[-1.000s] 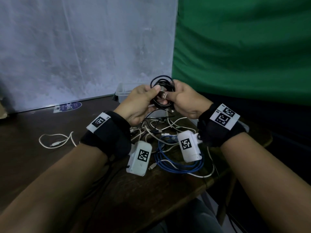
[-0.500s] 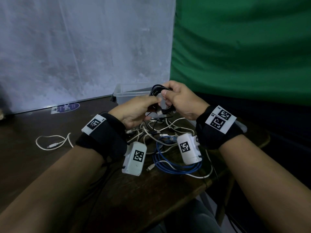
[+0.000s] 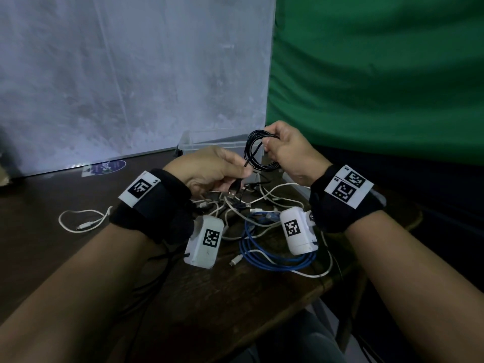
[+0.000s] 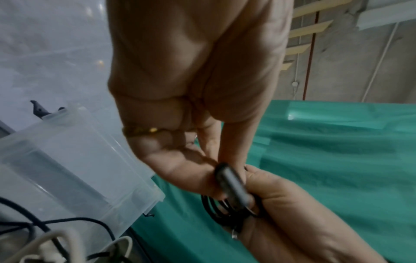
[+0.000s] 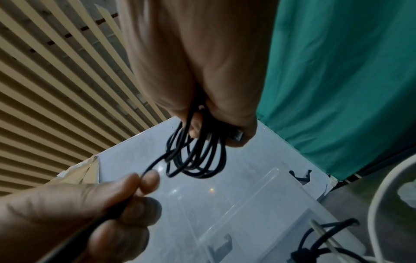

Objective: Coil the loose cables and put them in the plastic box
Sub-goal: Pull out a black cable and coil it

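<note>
We stand at a dark table [image 3: 183,305] whose right corner falls away just past the cable pile [image 3: 251,208]; its near edge runs slantwise under our right forearm. A grey wall [image 3: 131,74] closes the far side on the left and a green cloth [image 3: 379,74] closes it on the right, so the open room for our hands is the air above the pile and the bare wood to the left. A clear box [image 3: 209,142] sits at the back of the table against the wall, just beyond our hands and with its mouth open upward.

Our right hand [image 3: 290,153] is raised above the pile, near the box's right end, with its fingers curled round the top of a black coil [image 3: 258,154]. The loops hang down from the fist, clear of the table. In the right wrist view the coil [image 5: 198,156] hangs over the box [image 5: 247,204], and a plug end shows at our fingertips.

Our left hand [image 3: 209,171] is lower and just to the left. It pinches the coil's free tail between thumb and forefinger, and a USB plug [image 3: 234,191] dangles beneath it just above the pile. The tail runs short and nearly taut from this pinch up to the coil, so the two hands are close but apart.

On the table lie a blue cable [image 3: 267,247] in loose rings under our right wrist, tangled white cables among it, and one white cable [image 3: 81,221] alone, well to the left.
</note>
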